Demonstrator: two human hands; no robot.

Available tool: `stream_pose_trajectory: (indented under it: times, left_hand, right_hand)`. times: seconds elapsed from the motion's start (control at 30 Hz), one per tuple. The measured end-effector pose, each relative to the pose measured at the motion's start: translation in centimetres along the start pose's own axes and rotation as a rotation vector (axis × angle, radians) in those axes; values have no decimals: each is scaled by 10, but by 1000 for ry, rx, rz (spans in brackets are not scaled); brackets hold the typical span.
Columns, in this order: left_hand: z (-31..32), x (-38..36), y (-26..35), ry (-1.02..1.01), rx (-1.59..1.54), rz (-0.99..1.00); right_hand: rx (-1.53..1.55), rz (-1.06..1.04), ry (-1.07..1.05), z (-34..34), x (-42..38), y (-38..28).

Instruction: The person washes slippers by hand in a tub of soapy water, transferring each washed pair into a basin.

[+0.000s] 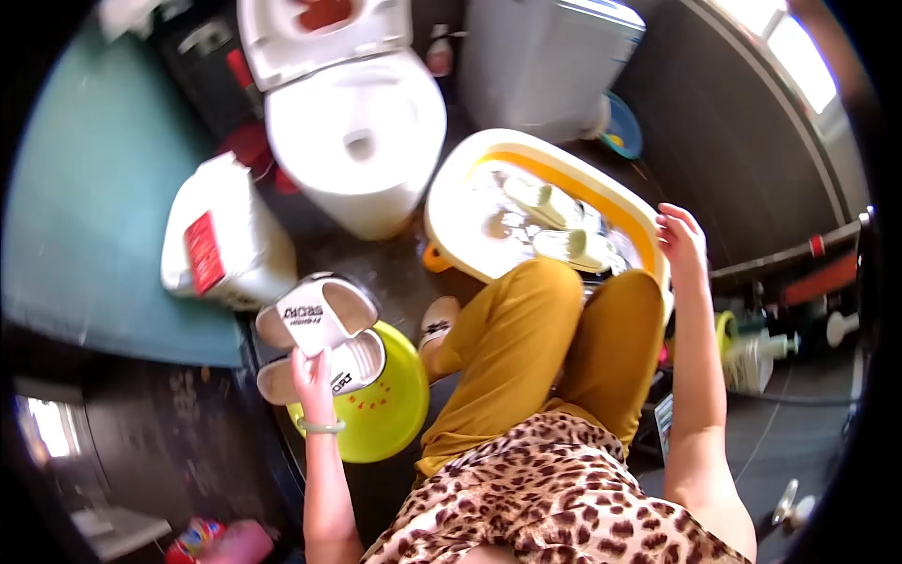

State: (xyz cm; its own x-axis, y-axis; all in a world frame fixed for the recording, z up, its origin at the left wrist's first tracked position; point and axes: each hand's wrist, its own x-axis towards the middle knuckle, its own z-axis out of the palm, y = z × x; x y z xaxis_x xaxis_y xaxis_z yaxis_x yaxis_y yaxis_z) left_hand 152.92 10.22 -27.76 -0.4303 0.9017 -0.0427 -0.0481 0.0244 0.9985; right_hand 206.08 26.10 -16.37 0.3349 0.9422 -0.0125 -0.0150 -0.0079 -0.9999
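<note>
My left hand [315, 376], with a pale bangle at its wrist, pinches the strap of a white slide sandal [310, 315] lettered "SPORT". A matching sandal [355, 362] lies just below it, over the rim of a yellow-green basin [399, 414]. My right hand [681, 235] hovers by the right rim of a white and orange tub [470, 150], fingers loosely bent and slightly apart, nothing in them. Inside the tub, two pale green slippers [545, 202] lie in what looks like sudsy water.
A toilet [376, 179] with its lid up stands ahead. Left of it is a white bin [249, 235] with a red label. Behind the tub are a grey appliance [536, 70] and a blue basin [622, 127]. Bottles [752, 362] stand at right. My knees are close to the tub.
</note>
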Motion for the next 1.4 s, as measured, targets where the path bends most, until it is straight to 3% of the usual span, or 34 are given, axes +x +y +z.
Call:
stream_pose_trajectory:
  times: [0.2, 0.23, 0.4, 0.53, 0.6, 0.73, 0.8, 0.87, 0.93, 1.0, 1.07, 1.17, 1.33, 1.4]
  left_hand:
    - [163, 75, 49, -405, 114, 382]
    - [186, 87, 55, -462, 260, 420]
    - [306, 139, 40, -647, 321, 501]
    - [365, 168, -9, -840, 646, 363]
    - [382, 176, -27, -931, 774, 175]
    - [381, 202, -73, -1056, 925, 44]
    - [367, 213, -86, -1121, 1156, 276]
    - [369, 207, -56, -1169, 1273, 173]
    - [374, 191, -32, -1116, 1530, 354]
    - [374, 196, -41, -1183, 1577, 316]
    - [383, 192, -43, -1291, 1731, 322]
    - [388, 194, -63, -1282, 1680, 273]
    - [387, 194, -106, -1236, 1562, 119]
    - [385, 194, -121, -1213, 1578, 104]
  right_hand:
    - [182, 12, 118, -57, -22, 25]
    - [206, 35, 152, -67, -25, 32]
    - [276, 184, 295, -101, -31, 82]
    - [320, 303, 366, -112, -36, 120]
    - [270, 374, 374, -114, -36, 138]
    - [134, 486, 270, -105, -22, 159]
    - [-100, 405, 161, -94, -6, 171]
    - [-238, 133, -42, -80, 18, 192]
    - [-639, -59, -187, -40, 41, 167]
    - [-951, -196, -421, 10, 61, 137]
    - [-1205, -388, -624, 66, 82, 149]
    - [-1325, -397, -779, 105, 104, 180]
    - [-1273, -312, -887, 109, 118, 232]
    - [-1202, -130, -945, 105, 117, 257]
